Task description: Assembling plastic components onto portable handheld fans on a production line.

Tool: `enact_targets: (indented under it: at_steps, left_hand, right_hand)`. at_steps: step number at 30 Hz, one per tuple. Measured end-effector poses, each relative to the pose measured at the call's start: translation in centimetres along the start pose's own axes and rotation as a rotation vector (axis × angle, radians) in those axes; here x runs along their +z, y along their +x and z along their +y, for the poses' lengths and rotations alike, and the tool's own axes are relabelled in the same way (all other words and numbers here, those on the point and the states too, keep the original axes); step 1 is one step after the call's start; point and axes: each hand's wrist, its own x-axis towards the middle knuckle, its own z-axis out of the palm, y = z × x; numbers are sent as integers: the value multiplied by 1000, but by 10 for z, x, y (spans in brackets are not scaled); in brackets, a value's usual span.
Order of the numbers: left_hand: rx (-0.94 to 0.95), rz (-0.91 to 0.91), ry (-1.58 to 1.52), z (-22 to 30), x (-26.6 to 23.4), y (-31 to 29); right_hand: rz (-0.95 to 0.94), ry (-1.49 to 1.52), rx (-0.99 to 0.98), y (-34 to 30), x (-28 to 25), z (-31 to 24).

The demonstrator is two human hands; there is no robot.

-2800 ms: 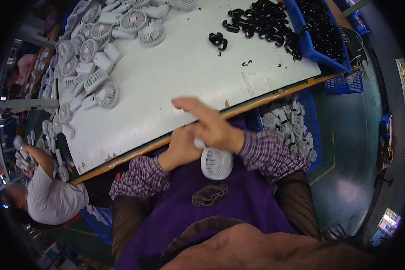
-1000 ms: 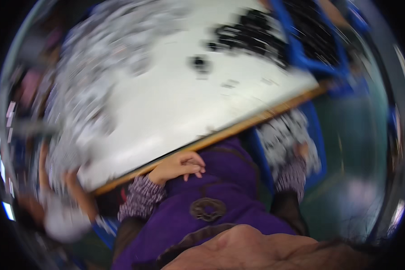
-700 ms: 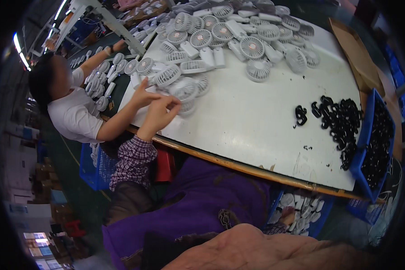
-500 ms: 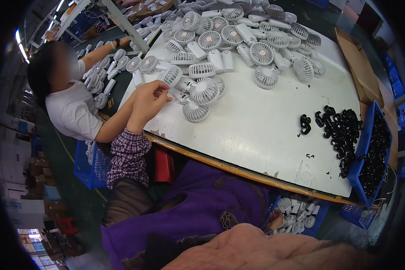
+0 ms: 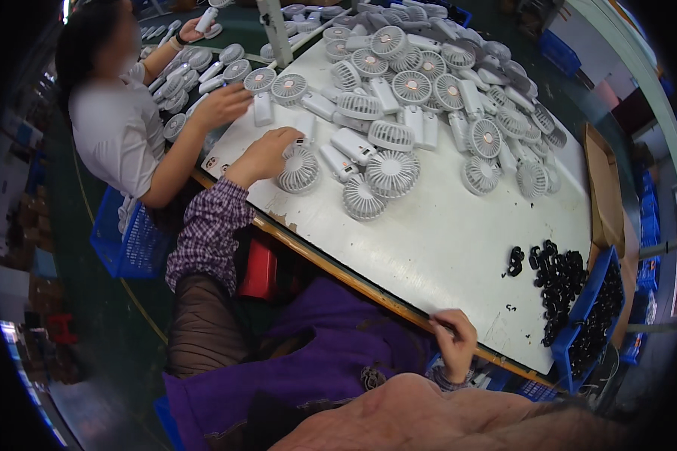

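Feed from head view; worktop (image 5: 429,240) taken as my reference for all places.

Left grip: my left hand (image 5: 267,155) reaches over the front left part of the worktop. Fingers bent and closed at the neck of one white fan (image 5: 299,171). I read this as a grasp; the palm side is hidden from me. The round head of the fan faces up, its handle pointing toward the back of the worktop. I cannot tell whether the fan is resting or slightly raised.

Right grip: my right hand (image 5: 456,344) is at the front edge of the worktop, right of its middle. Fingers loosely curled, thumb near the forefinger. I cannot tell whether it is released or pinching something small.

Surroundings: a heap of handheld fans (image 5: 411,88) covers the back and left of the worktop. Loose black pieces (image 5: 557,282) lie at its right end, beside a blue bin (image 5: 560,349) filled with the same kind. A cardboard tray (image 5: 603,184) sits at its right rear edge. Left of the worktop, a co-worker (image 5: 116,139) in a white top extends one hand (image 5: 222,105) near the heap.
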Motion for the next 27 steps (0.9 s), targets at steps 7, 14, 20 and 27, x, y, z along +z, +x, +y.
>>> enact_targets:
  at_steps: [7,14,20,27]
  left_hand:
    - [351,-122,406,-19,-6,41]
    - [253,-214,501,-34,-4,37]
    - [34,12,51,38,-18,-67]
    - [304,-7,-543,222,94,-45]
  right_hand:
    - [-199,-49,-3,34,55,-2]
    - [-77,76,112,19,49,17]
    - [-123,189,84,41,42,21]
    - [199,28,-197,79,28,-43]
